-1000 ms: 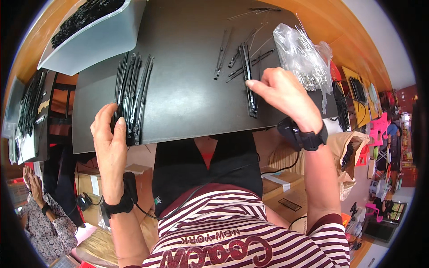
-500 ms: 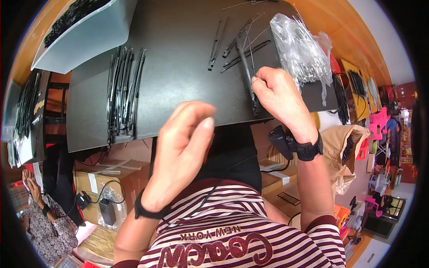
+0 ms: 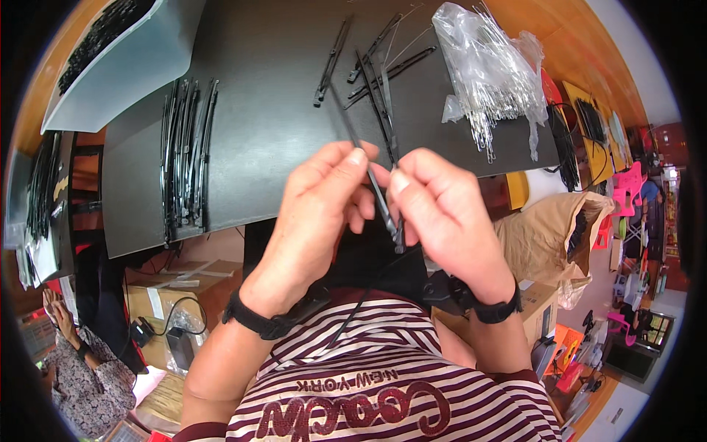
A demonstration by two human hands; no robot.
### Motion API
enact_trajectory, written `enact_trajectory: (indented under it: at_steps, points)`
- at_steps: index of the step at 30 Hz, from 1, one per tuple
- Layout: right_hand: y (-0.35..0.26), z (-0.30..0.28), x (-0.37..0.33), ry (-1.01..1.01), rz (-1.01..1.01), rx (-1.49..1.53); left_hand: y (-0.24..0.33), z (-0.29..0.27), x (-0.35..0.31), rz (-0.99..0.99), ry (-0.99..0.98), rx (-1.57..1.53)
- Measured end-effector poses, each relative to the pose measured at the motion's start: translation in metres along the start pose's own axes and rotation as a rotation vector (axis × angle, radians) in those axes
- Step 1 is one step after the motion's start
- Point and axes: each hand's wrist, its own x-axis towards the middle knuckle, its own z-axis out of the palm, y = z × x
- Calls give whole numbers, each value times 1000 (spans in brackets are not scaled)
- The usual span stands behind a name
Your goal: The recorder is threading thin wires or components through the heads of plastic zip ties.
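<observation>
A long thin black strip (image 3: 379, 197) slants from over the black table down past its front edge. My left hand (image 3: 317, 193) is closed round the strip's middle, the thumb on top. My right hand (image 3: 445, 206) is pinched close beside the strip's lower part; its fingertips hide what they grip. Behind the fingers, another dark strip (image 3: 375, 96) runs up across the table. Several similar black strips (image 3: 394, 72) and thin wires lie just beyond my hands. A clear plastic bag (image 3: 471, 51) of thin metal wires lies on the right.
A row of black strips (image 3: 185, 158) lies on the left of the table (image 3: 258, 125). A pale bin (image 3: 121, 92) stands behind it. Below are cardboard boxes (image 3: 191, 291) and a brown paper bag (image 3: 541, 232). At lower left is another person's patterned sleeve (image 3: 92, 390).
Both hands have come together over the table's front edge. My left hand has closed on a black strip; my right hand has moved down and slightly left, closer to my body.
</observation>
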Motion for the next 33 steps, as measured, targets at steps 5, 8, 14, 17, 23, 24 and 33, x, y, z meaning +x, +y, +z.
enact_trajectory:
  at_steps: [5, 8, 14, 17, 23, 24, 33]
  points:
    - [5, 2, -7, -107, -89, -286, 4, -1, -8, 33, 57, 23]
    - [0, -12, -13, -148, -40, -382, 2, -5, -16, -4, 67, 39]
    - [23, -121, 13, 304, 50, -766, 1, -15, -25, 32, 49, -82]
    - [25, -128, 35, 275, 25, -895, -1, -14, -34, 37, 67, -28]
    - [36, -138, 66, 244, 134, -1152, -7, -21, -46, -82, -5, -136]
    - [33, -139, 67, 227, 156, -1067, -8, -24, -47, -81, -51, -169]
    - [15, -136, 43, 248, 353, -769, -5, -26, -48, -36, -39, -77]
